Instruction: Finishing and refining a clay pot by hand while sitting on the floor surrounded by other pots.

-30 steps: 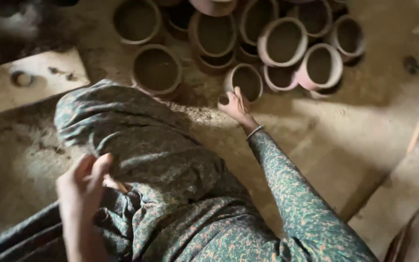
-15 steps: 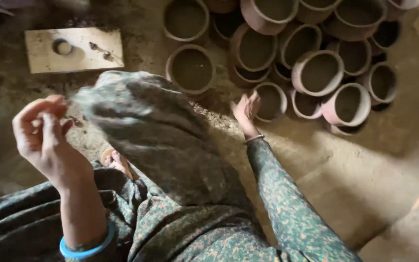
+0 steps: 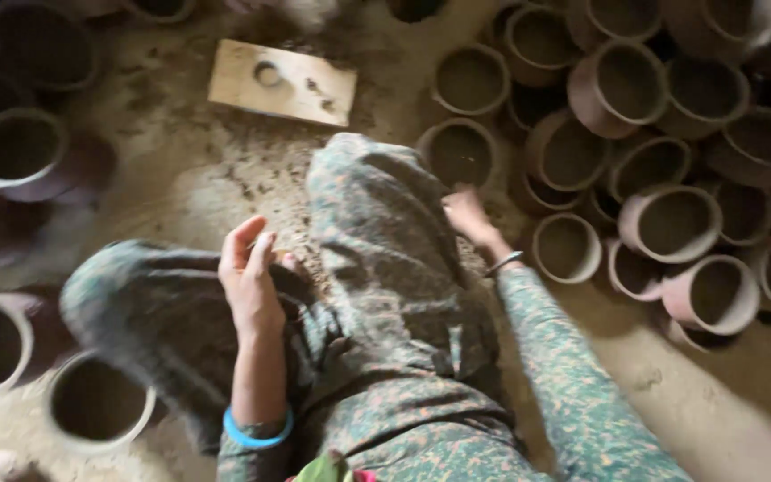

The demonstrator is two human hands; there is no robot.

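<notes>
We found no object in either hand. Our left hand (image 3: pixel 250 275) was raised above the left knee (image 3: pixel 149 308), fingers (image 3: pixel 247 241) loosely extended and close together, palm turned inward, holding nothing that we could see. A blue bangle (image 3: pixel 257 436) sat on that wrist.

Our right hand (image 3: pixel 470 217) lay low beyond the right knee (image 3: pixel 377 192), on or just above the earthen floor (image 3: pixel 189 174); motion blur kept us from telling how far its fingers were spread, and we could not tell whether it gripped anything. A thin metal bangle (image 3: pixel 503 262) circled its wrist.

Nearest the right hand stood one clay pot (image 3: pixel 460 152) just ahead of the fingertips, and a second pot (image 3: pixel 567 247) just to its right. Further right and ahead lay a dense cluster of clay pots (image 3: pixel 671 134), many tipped on their sides. Ahead of the left hand, well apart, lay a wooden board (image 3: pixel 282 82). More pots (image 3: pixel 12 152) stood to the left of that hand.
</notes>
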